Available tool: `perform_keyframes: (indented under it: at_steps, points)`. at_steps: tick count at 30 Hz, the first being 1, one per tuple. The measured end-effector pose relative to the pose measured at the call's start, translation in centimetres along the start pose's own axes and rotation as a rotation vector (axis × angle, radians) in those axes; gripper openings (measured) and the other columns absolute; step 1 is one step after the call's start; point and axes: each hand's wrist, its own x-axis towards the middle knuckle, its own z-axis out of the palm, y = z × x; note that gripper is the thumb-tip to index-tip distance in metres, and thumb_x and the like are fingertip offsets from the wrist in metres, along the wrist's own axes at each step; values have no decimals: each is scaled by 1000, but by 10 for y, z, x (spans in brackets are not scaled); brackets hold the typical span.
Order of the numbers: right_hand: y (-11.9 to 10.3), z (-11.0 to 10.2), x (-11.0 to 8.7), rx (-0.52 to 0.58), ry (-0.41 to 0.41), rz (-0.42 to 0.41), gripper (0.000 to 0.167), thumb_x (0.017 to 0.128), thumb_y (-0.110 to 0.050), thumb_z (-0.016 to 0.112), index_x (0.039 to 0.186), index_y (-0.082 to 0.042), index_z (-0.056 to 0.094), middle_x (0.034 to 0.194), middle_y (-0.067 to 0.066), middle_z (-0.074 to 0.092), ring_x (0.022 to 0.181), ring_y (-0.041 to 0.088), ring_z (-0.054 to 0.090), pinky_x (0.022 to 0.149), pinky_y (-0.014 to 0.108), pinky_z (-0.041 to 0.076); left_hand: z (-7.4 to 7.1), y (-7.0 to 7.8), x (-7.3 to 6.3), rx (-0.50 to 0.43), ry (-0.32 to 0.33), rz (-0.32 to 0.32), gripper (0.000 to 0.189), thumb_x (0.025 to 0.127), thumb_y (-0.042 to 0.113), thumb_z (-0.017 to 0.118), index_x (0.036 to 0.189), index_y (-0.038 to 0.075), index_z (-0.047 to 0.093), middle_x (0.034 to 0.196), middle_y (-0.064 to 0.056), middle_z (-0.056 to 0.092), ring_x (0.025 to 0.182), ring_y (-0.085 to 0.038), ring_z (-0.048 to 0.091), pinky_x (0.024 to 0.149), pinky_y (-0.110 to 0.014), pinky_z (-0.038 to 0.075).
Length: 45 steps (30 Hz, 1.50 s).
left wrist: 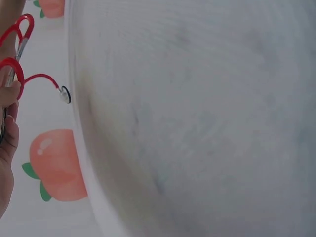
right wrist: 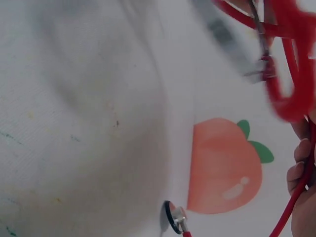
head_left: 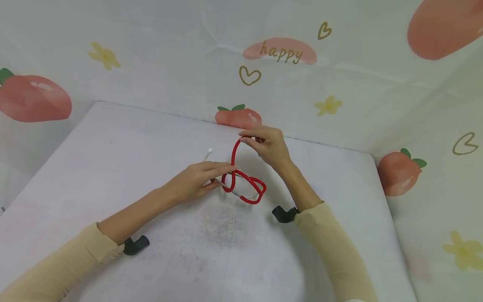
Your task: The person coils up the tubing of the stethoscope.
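A stethoscope with red tubing [head_left: 233,156] is held up over the table between both hands. My left hand [head_left: 192,180] pinches it near the metal ear tubes, where the tubing is gathered in loops. One pale ear tip [head_left: 210,150] sticks up behind the left fingers. Higher and to the right, my right hand [head_left: 271,147] pinches the tubing between thumb and fingers, drawing a stretch of it up in an arc. Below the right hand dangles the round chest piece [right wrist: 175,217], dark-rimmed, also visible in the left wrist view. Fingers hide part of the ear tubes.
A white-covered table [head_left: 151,138] lies beneath the hands. Behind it hangs a pale backdrop [head_left: 170,63] printed with peaches, flowers and hearts. Black curved pieces [head_left: 136,245] sit at both wrists, by the beige sleeves [head_left: 328,243].
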Motion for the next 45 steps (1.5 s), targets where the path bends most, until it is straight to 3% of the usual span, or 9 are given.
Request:
perform_keyframes:
  at_steps: [7, 10, 17, 21, 27, 33, 38, 41, 45]
  points:
    - [3, 3, -3, -83, -40, 12, 17, 84, -11, 80, 102, -8, 80, 79, 1, 69, 63, 13, 49, 56, 23, 42, 3, 1, -1, 43, 56, -9, 65, 79, 6, 84, 137, 20, 59, 142, -11, 45, 76, -13, 60, 66, -20, 53]
    - [3, 2, -4, -101, -59, 17, 19, 86, -10, 78, 104, -7, 79, 83, 2, 71, 68, 13, 55, 61, 27, 49, 3, 0, -2, 42, 69, -11, 66, 77, 3, 85, 137, 18, 60, 149, -11, 43, 77, -14, 64, 68, -21, 54]
    - [6, -3, -7, -111, -49, 40, 19, 88, -10, 76, 107, -8, 79, 91, 3, 74, 80, 14, 64, 71, 28, 55, -3, -1, -3, 18, 92, -27, 69, 77, 5, 85, 140, 13, 58, 148, -5, 51, 107, -17, 63, 72, -25, 56]
    - [10, -8, -9, -88, 0, 49, 18, 87, -9, 77, 104, -8, 79, 89, 3, 74, 79, 13, 65, 70, 23, 52, -7, -1, -4, 0, 102, -48, 67, 78, 6, 84, 139, 13, 57, 148, -4, 51, 106, -16, 64, 76, -26, 56]
    - [16, -18, -13, -74, 30, 42, 18, 85, -6, 78, 103, -7, 80, 84, 2, 73, 73, 12, 60, 62, 24, 46, -10, -3, -7, -52, 117, -115, 69, 77, 4, 84, 140, 14, 58, 148, -2, 52, 87, -9, 68, 71, -18, 52]
    - [23, -28, -18, -4, 94, 86, 22, 85, 1, 76, 106, -3, 78, 87, 7, 74, 77, 13, 60, 68, 19, 46, -15, -3, -5, -52, 135, -130, 67, 79, 5, 83, 140, 17, 58, 147, -1, 52, 78, -5, 65, 63, -23, 49]
    - [6, -39, -18, 111, 189, 138, 18, 86, 10, 70, 103, 8, 74, 82, 21, 69, 71, 13, 56, 68, 16, 47, -18, -6, -5, -52, 168, -116, 69, 78, 3, 83, 141, 17, 58, 147, 0, 52, 75, -4, 61, 59, -23, 48]
    - [-7, -43, -16, 139, 224, 125, 16, 85, 14, 69, 101, 13, 73, 79, 26, 66, 65, 13, 56, 65, 17, 50, -18, -6, -5, -57, 177, -112, 70, 78, 3, 83, 141, 17, 57, 147, 1, 52, 75, -3, 59, 58, -23, 48]
    - [-17, -46, -11, 125, 255, 74, 15, 83, 17, 69, 97, 14, 73, 75, 26, 65, 62, 12, 52, 60, 16, 46, -18, -5, -4, -80, 178, -113, 67, 81, 5, 82, 141, 17, 57, 148, 2, 51, 77, -3, 59, 58, -25, 50]
